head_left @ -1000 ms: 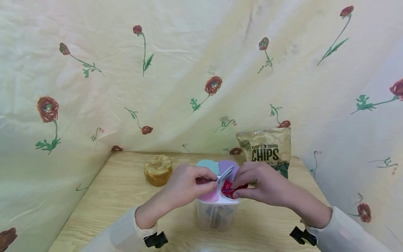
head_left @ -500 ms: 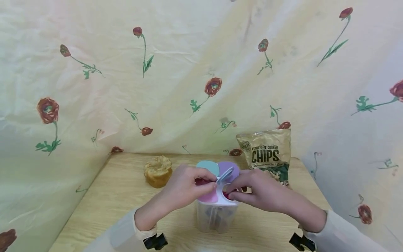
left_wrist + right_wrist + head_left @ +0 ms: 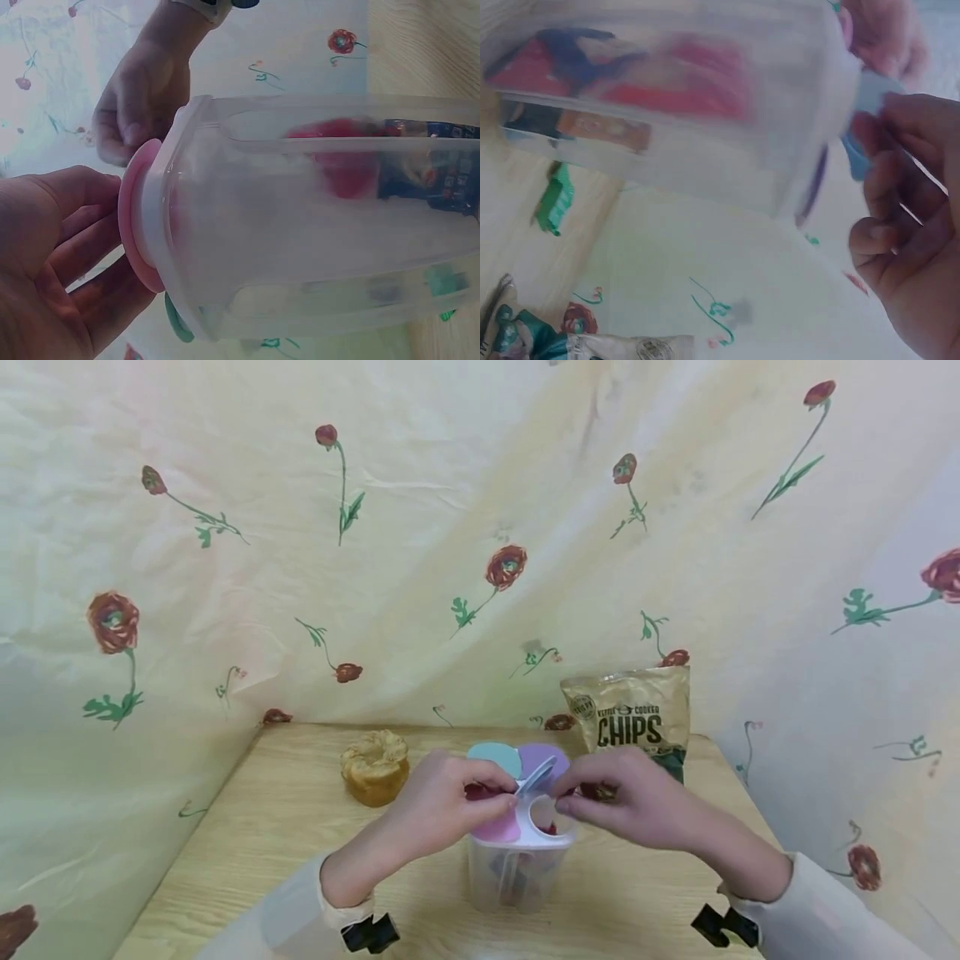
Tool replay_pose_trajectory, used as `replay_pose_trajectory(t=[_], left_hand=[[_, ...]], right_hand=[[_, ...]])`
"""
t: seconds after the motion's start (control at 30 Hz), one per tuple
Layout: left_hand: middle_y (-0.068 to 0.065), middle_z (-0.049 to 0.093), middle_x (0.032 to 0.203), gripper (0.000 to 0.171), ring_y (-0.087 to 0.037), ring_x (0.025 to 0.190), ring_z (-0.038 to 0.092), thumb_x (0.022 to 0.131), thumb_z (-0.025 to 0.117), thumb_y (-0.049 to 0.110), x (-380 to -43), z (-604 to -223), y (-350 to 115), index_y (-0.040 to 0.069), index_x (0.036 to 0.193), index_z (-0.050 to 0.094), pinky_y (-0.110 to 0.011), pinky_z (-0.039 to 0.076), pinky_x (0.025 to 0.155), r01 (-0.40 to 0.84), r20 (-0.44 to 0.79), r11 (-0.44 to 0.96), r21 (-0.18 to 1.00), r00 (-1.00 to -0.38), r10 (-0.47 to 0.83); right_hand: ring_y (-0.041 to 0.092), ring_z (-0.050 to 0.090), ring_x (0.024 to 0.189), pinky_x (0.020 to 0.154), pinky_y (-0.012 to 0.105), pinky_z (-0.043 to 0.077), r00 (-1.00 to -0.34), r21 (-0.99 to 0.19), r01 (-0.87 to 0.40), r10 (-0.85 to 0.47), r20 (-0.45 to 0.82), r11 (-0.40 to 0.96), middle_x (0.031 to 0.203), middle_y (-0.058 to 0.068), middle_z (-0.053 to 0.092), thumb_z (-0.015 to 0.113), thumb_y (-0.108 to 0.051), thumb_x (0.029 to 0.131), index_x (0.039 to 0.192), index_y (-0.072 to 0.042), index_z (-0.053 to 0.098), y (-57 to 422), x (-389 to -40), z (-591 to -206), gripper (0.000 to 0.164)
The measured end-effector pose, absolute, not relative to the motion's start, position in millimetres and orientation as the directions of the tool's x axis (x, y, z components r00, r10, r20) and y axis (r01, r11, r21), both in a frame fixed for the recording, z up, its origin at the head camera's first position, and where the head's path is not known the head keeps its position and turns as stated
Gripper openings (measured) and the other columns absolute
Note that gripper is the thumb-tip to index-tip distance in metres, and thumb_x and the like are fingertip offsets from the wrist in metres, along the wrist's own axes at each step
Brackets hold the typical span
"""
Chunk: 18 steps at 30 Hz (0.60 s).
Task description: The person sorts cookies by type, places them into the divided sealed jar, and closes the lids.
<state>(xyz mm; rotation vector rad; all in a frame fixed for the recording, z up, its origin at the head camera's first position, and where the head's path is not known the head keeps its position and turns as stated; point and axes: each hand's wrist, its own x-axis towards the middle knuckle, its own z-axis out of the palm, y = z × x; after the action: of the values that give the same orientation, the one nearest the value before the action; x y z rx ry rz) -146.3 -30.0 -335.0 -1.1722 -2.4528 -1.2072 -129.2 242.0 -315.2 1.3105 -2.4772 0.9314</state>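
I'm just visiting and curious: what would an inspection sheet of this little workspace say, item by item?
Surface: light wooden table, grain visible.
Job's things: clear plastic container with a white lid and pastel flip caps; blue flap stands raised over a round opening; red and dark wrapped items inside.
Clutter: golden ring-shaped cake at back left; chips bag upright at back right.
Hands: left hand pinches the lid beside the pink cap; right hand curled at the open side, fingertips at the flap.
Cables: nothing seen; black clips at both sleeves.
Surroundings: cream cloth backdrop printed with red flowers.
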Motion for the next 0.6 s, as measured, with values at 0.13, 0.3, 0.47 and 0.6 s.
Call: replay_pose_trajectory(t=[0.13, 0.3, 0.47, 0.6], left_hand=[[0.009, 0.078, 0.087, 0.008, 0.004, 0.076, 0.063, 0.088, 0.079, 0.017, -145.2, -334.9, -29.5, 0.016, 0.095, 0.083, -0.022, 0.057, 0.071, 0.712, 0.452, 0.369, 0.598, -0.679, 0.578], [0.010, 0.078, 0.087, 0.009, 0.004, 0.075, 0.063, 0.087, 0.079, 0.017, -144.3, -334.9, -29.5, 0.016, 0.095, 0.083, -0.022, 0.057, 0.071, 0.709, 0.446, 0.385, 0.591, -0.685, 0.576], [0.011, 0.076, 0.085, 0.008, 0.003, 0.073, 0.060, 0.087, 0.080, 0.019, -143.2, -335.3, -28.7, 0.017, 0.095, 0.083, -0.023, 0.056, 0.068, 0.716, 0.454, 0.388, 0.580, -0.680, 0.576], [0.009, 0.076, 0.097, 0.015, -0.004, 0.088, 0.066, 0.087, 0.082, 0.022, -142.8, -338.5, -30.2, 0.017, 0.101, 0.081, -0.026, 0.057, 0.079, 0.719, 0.479, 0.372, 0.587, -0.679, 0.557]], right_hand=[[0.001, 0.052, 0.060, 0.050, 0.019, 0.045, -0.649, -0.483, -0.759, -0.554, 0.521, 0.436, 0.086, -0.015, 0.070, 0.078, -0.004, 0.089, 0.101, -0.020, 0.077, 248.9, -138.0, -309.1, 0.020], [0.009, 0.064, 0.080, 0.065, 0.026, 0.055, -0.702, -0.561, -0.705, -0.538, 0.467, 0.434, 0.108, -0.003, 0.074, 0.075, -0.005, 0.092, 0.113, -0.015, 0.076, 250.9, -149.8, -311.5, 0.023], [0.008, 0.065, 0.084, 0.065, 0.026, 0.054, -0.684, -0.568, -0.714, -0.577, 0.446, 0.409, 0.111, -0.008, 0.074, 0.073, -0.007, 0.094, 0.107, -0.027, 0.077, 250.4, -155.8, -317.3, 0.024], [0.008, 0.064, 0.082, 0.063, 0.025, 0.053, -0.659, -0.541, -0.740, -0.590, 0.467, 0.399, 0.105, -0.010, 0.074, 0.073, -0.006, 0.094, 0.103, -0.030, 0.075, 251.7, -154.7, -317.8, 0.025]])
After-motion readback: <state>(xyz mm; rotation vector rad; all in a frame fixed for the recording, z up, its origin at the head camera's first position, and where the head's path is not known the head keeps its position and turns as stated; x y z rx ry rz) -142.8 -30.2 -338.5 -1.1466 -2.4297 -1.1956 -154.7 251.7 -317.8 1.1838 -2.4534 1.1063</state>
